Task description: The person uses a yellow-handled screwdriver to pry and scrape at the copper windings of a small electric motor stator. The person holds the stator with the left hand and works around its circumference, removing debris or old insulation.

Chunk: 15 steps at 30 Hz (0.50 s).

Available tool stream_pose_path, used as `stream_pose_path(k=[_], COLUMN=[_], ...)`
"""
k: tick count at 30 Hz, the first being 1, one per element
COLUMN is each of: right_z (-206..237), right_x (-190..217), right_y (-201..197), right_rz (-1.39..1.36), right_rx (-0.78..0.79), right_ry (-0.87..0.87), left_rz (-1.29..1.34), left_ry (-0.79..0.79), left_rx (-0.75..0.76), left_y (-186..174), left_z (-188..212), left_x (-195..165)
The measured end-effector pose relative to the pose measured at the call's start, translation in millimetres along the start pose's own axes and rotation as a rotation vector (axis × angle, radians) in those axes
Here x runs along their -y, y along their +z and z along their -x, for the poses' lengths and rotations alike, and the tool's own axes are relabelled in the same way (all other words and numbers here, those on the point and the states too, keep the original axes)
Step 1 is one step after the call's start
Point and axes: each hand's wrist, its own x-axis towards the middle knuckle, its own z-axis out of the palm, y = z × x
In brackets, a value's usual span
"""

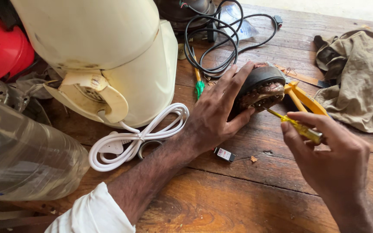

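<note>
While my left hand clamps the small dark motor against the wooden table at centre frame, fingers wrapped over its black casing, my right hand is closed around the yellow screwdriver, whose tip sits in the coppery windings on the motor's open face. To do this well, I judge the blade should stay in line with whatever it seats in, pressure light, so it does not skid across the windings. My left grip should keep the motor from rolling. To the upper left stands a cream appliance with its coiled white cord; a black cable loops above, and a rag lies at right.
</note>
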Motion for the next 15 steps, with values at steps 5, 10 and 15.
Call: stream_pose_path(k=[5,10,15], right_z=[1.4,1.5,2.2], right_x=[-1.6,-0.1,3.0], right_y=[7.0,9.2,6.6], right_rz=[-0.025,0.048,0.045], right_rx=[0.037,0.058,0.045], right_ry=[-0.065,-0.102,-0.068], left_rz=[0.011,0.0,0.021], left_ry=[-0.069,-0.045,-0.034], left_rx=[0.064,0.045,0.037], left_y=[0.0,2.4,5.4], left_z=[1.6,1.1,1.5], left_x=[3.6,4.3,2.8])
